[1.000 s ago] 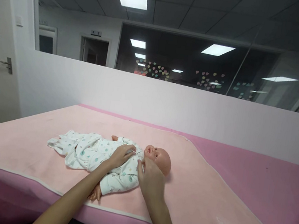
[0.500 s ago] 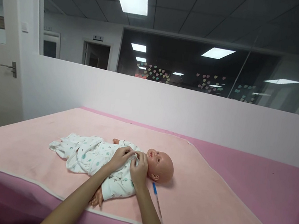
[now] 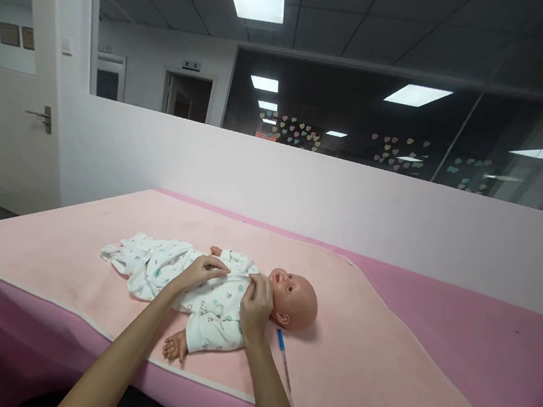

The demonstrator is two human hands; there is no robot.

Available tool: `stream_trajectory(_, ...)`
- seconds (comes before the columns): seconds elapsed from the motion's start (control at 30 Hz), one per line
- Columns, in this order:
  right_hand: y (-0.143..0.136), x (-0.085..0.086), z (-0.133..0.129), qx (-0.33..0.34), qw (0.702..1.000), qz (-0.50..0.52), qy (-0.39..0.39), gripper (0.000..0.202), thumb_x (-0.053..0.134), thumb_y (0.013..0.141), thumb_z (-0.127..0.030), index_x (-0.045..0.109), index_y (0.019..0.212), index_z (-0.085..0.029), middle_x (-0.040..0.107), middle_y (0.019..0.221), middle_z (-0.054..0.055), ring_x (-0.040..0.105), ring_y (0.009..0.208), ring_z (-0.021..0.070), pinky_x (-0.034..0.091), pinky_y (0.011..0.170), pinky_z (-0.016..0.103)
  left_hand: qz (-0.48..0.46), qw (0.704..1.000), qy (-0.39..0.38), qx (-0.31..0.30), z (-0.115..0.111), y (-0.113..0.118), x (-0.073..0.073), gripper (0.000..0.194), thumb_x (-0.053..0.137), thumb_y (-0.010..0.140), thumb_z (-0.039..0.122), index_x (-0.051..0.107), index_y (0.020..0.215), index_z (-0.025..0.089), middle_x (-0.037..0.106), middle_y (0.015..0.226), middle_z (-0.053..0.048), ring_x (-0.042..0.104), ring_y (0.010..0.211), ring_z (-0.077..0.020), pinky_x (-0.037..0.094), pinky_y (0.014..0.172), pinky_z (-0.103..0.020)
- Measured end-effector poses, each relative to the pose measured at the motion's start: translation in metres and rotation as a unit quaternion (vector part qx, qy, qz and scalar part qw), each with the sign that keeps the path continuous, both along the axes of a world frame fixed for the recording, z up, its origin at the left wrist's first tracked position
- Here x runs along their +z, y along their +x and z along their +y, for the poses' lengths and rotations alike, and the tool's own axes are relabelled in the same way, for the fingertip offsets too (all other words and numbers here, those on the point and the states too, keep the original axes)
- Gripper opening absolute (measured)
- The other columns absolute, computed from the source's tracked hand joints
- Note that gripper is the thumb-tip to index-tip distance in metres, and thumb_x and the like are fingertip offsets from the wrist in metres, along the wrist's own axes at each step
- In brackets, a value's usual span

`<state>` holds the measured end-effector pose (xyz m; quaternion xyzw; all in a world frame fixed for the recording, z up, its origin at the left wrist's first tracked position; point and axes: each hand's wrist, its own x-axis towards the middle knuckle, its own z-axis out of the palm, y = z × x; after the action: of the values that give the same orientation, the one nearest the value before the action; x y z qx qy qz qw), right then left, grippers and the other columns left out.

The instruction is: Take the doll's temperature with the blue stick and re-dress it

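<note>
A baby doll (image 3: 299,302) lies on its back, its bald head to the right and its mouth open. It wears a white baby romper (image 3: 218,297) with small green and grey prints. My left hand (image 3: 201,273) is closed at the romper's chest, thumb and fingers pinching the front edge. Nearer the neck, my right hand (image 3: 258,301) pinches the same edge at the collar. The cloth between the two hands looks drawn straight. One doll hand (image 3: 175,345) sticks out of the near sleeve, palm up.
A thin pen-like stick (image 3: 286,360) with a blue end lies beside the doll's head, next to my right forearm. The pink padded mat (image 3: 378,380) has a pale raised edge in front. Behind it rises a white low wall (image 3: 304,188) with a window above.
My left hand has moved left along the chest, away from my right hand, which stays by the collar. The doll's near arm shows more fully. The camera view has shifted slightly.
</note>
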<state>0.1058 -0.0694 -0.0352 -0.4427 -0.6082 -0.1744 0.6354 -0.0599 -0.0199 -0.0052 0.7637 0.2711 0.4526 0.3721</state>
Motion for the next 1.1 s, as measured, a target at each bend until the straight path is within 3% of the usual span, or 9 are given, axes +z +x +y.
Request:
stream_trajectory(0.13,0.000,0.000,0.000,0.011,1.000,0.011,-0.008,0.019,0.037,0.082,-0.009,0.054,0.084,-0.017,0.056,0.082,0.005,0.051,0.082,0.0151,0.043,0.078,0.031,0.028,0.998,-0.005,-0.050,0.000,-0.005,0.000,0.017,0.066,0.069,0.030,0.067,0.080,0.017,0.065,0.089,-0.006,0.058,0.089,-0.0211,0.045,0.079,-0.031)
stream_trajectory(0.33,0.000,0.002,0.000,0.028,0.999,0.017,-0.044,0.018,0.036,0.082,-0.010,0.053,0.081,-0.018,0.055,0.080,0.004,0.050,0.079,0.0150,0.043,0.074,0.030,0.028,0.998,0.022,-0.042,-0.005,0.000,0.002,0.013,0.061,0.072,0.026,0.062,0.079,0.015,0.062,0.086,-0.005,0.056,0.086,-0.0192,0.043,0.079,-0.030)
stream_trajectory(0.47,0.000,0.003,0.001,0.030,0.998,0.021,-0.055,0.018,0.036,0.081,-0.011,0.052,0.079,-0.018,0.054,0.077,0.003,0.050,0.077,0.0150,0.042,0.072,0.029,0.024,0.999,0.043,0.002,-0.008,0.004,-0.002,0.013,0.055,0.076,0.027,0.058,0.077,0.014,0.058,0.074,-0.002,0.054,0.071,-0.0151,0.042,0.066,-0.025)
stream_trajectory(0.6,0.000,0.003,0.001,0.026,0.998,0.033,-0.056,0.018,0.037,0.080,-0.011,0.052,0.076,-0.018,0.054,0.076,0.003,0.050,0.075,0.0152,0.042,0.071,0.029,0.033,0.991,0.078,0.104,-0.006,0.007,-0.010,0.015,0.052,0.077,0.028,0.059,0.075,0.015,0.053,0.057,0.003,0.048,0.053,-0.0115,0.036,0.053,-0.022)
stream_trajectory(0.7,0.000,0.002,0.001,0.026,0.997,0.033,-0.059,0.018,0.037,0.080,-0.010,0.052,0.075,-0.018,0.055,0.075,0.003,0.050,0.075,0.0151,0.042,0.071,0.029,0.058,0.981,0.125,0.138,-0.007,0.009,-0.011,0.014,0.054,0.076,0.028,0.063,0.074,0.017,0.060,0.066,0.000,0.052,0.061,-0.0139,0.039,0.060,-0.024)
stream_trajectory(0.83,0.000,0.002,0.001,0.028,0.997,0.044,-0.055,0.017,0.037,0.081,-0.011,0.052,0.077,-0.018,0.055,0.077,0.003,0.050,0.076,0.0149,0.042,0.072,0.029,0.086,0.976,0.160,0.118,-0.010,0.009,-0.006,0.011,0.058,0.074,0.028,0.064,0.077,0.020,0.064,0.082,-0.002,0.055,0.079,-0.0182,0.041,0.071,-0.027)
stream_trajectory(1.1,0.000,0.001,0.000,0.032,0.998,0.046,-0.034,0.016,0.038,0.084,-0.015,0.054,0.082,-0.018,0.056,0.079,0.003,0.051,0.078,0.0147,0.043,0.074,0.030,0.122,0.966,0.173,0.149,-0.009,0.011,-0.008,0.019,0.050,0.080,0.033,0.064,0.078,0.021,0.066,0.080,-0.003,0.057,0.079,-0.0194,0.042,0.074,-0.030)
